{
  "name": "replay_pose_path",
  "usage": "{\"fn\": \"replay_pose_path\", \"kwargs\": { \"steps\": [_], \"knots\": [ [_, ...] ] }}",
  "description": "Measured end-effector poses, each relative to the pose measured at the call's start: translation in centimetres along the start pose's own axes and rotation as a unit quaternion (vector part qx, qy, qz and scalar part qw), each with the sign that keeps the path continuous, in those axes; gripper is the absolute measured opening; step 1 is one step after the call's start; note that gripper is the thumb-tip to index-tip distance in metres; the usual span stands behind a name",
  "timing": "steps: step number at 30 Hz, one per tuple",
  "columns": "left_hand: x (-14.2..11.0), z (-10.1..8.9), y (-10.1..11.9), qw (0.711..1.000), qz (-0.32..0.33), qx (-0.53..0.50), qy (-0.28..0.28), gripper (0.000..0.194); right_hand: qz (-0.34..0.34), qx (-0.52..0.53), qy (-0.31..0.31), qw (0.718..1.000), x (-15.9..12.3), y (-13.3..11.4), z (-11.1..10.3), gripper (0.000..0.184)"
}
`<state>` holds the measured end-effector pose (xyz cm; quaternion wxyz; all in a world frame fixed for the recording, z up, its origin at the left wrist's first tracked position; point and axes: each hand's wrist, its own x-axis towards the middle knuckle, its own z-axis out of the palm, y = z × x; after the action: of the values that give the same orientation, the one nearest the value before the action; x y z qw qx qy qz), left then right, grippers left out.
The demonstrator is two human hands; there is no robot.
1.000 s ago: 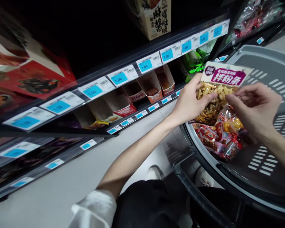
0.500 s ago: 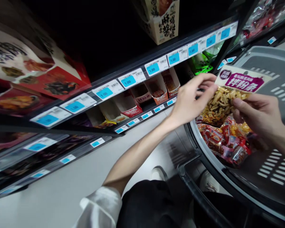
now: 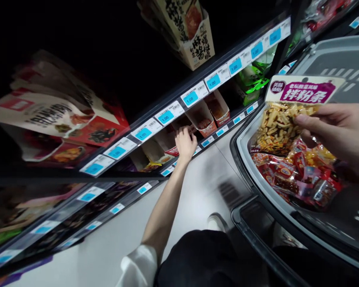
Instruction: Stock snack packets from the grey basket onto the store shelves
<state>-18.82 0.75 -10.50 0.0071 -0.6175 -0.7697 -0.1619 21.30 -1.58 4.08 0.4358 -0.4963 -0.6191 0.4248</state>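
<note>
From my cam, shelf [image 3: 179, 92] spans L/ctr, basket [image 3: 247, 163] R. My L hand [image 3: 186, 144] is at the small boxes [image 3: 206, 126]; can't tell if its grip is on anything. I'd go in fingertips first, w/o dragging box fronts. My R hand [image 3: 344, 127] has its grip clenched on the packet [image 3: 283, 127], over the basket; I'd pinch steady, clear of the rim. Packet's front faces cam, header far, long axis approx. near-far.

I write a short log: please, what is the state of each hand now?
Left hand: at the open display boxes, fingers curled; grip cannot be told.
Right hand: closed on the snack packet.
</note>
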Motion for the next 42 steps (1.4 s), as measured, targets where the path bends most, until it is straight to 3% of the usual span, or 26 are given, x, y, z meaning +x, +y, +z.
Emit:
{"fn": "replay_pose_path", "kwargs": {
  "steps": [2,5,12,21,28,31,35,39,42],
  "knots": [
    [0.9,0.8,-1.1,0.996,0.021,0.056,-0.063,0.053,0.000,0.009,-0.002,1.000,0.2,0.3,-0.1,0.049],
    [2.1,1.6,-2.3,0.987,0.035,0.111,-0.111,0.057,0.001,0.016,-0.010,1.000,0.4,1.0,-0.4,0.047],
    [1.9,2.2,-2.4,0.982,0.032,0.145,-0.120,0.043,0.034,0.009,-0.014,0.999,0.5,1.4,-0.3,0.048],
    [-0.7,0.1,-0.8,0.975,0.086,0.163,-0.124,0.043,0.054,-0.037,-0.022,0.998,-0.3,0.3,-0.4,0.042],
    [-2.8,-0.3,0.0,0.969,0.118,0.153,-0.155,0.040,0.058,-0.052,-0.007,0.997,-0.5,0.2,-0.2,0.046],
    [-3.1,-2.3,0.1,0.987,0.109,0.064,-0.101,0.038,0.062,-0.053,-0.006,0.997,-0.5,0.0,-0.2,0.049],
    [-4.6,-8.0,1.3,0.985,0.090,-0.143,-0.017,0.024,0.070,0.015,-0.002,0.997,-0.3,0.4,-0.4,0.043],
    [-6.2,-13.7,4.5,0.932,0.097,-0.349,0.025,0.021,0.105,0.045,0.012,0.993,-0.2,0.9,-0.6,0.034],
    [-6.1,-15.6,7.2,0.883,0.156,-0.443,-0.013,0.024,0.098,0.029,-0.009,0.995,-0.6,0.9,-0.3,0.035]
  ]
}}
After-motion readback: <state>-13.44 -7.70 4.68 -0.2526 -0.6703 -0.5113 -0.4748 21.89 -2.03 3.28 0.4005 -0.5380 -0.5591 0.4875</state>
